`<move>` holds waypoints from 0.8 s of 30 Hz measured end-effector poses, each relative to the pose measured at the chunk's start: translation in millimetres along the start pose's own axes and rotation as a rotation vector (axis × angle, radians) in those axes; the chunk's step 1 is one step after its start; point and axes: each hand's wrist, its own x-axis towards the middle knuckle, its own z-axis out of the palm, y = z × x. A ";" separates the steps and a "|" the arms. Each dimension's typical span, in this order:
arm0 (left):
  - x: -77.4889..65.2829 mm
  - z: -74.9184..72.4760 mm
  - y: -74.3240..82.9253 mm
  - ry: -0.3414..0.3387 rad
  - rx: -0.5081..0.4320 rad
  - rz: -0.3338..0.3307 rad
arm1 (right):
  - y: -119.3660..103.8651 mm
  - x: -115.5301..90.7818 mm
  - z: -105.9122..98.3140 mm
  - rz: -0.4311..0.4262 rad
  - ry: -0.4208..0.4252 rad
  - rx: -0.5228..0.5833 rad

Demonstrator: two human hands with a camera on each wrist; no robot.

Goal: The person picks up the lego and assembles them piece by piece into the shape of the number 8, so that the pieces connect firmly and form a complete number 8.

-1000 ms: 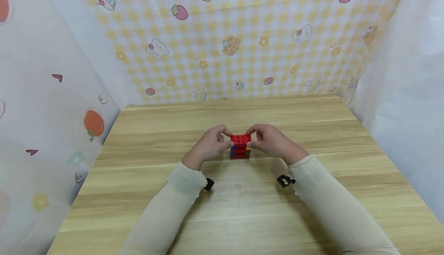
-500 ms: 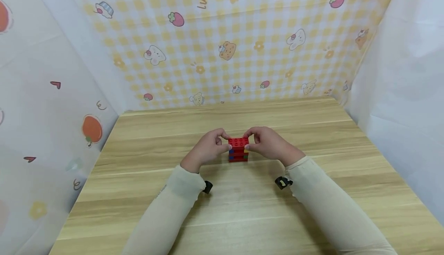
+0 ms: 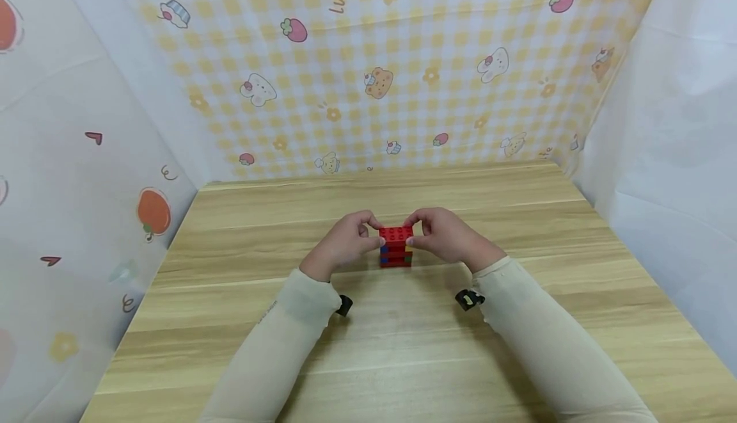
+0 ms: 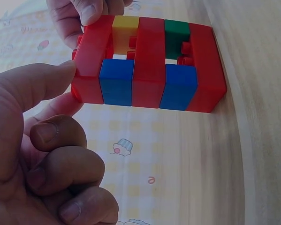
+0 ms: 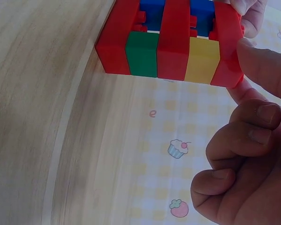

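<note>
A small tower of toy building bricks stands upright on the table. Its top red brick [image 3: 396,233] is pinched at the left end by my left hand [image 3: 343,244] and at the right end by my right hand [image 3: 446,239], thumbs in front and index fingers behind. Below it, the left wrist view shows a middle red brick [image 4: 148,65] and a bottom red brick [image 4: 207,75]. Blue bricks [image 4: 117,82] separate these layers on the left side. On the right side sit a yellow brick [image 5: 202,60] above and a green brick [image 5: 142,54] below, with gaps between the sides.
The wooden table [image 3: 397,352] ends at a yellow checked cloth [image 3: 299,90] behind the tower. White sheets hang at the left and right. A black strap piece [image 3: 469,299] shows by the right wrist, another [image 3: 344,305] by the left.
The head view has shifted slightly. Both hands keep their pinch on the top red brick, and the tower looks unchanged.
</note>
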 end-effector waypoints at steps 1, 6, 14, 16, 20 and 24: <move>0.4 -0.6 0.4 0.000 0.001 -0.002 | 0.0 0.4 -0.4 -0.003 0.000 -0.001; 3.6 -2.7 1.7 0.000 -0.003 -0.020 | 0.0 3.1 -0.9 -0.002 0.003 -0.011; 8.4 -2.5 -1.3 0.037 0.048 0.024 | -0.3 7.8 -0.5 0.006 0.018 -0.040; 8.5 -2.0 -1.8 0.055 0.066 0.031 | -0.7 8.8 -0.3 0.006 0.023 -0.047; 6.7 -0.5 -1.3 0.084 0.085 0.045 | -2.2 9.1 0.0 0.010 0.021 -0.041; 4.4 1.6 0.0 0.093 0.114 0.067 | -3.1 10.1 0.1 0.014 0.026 -0.049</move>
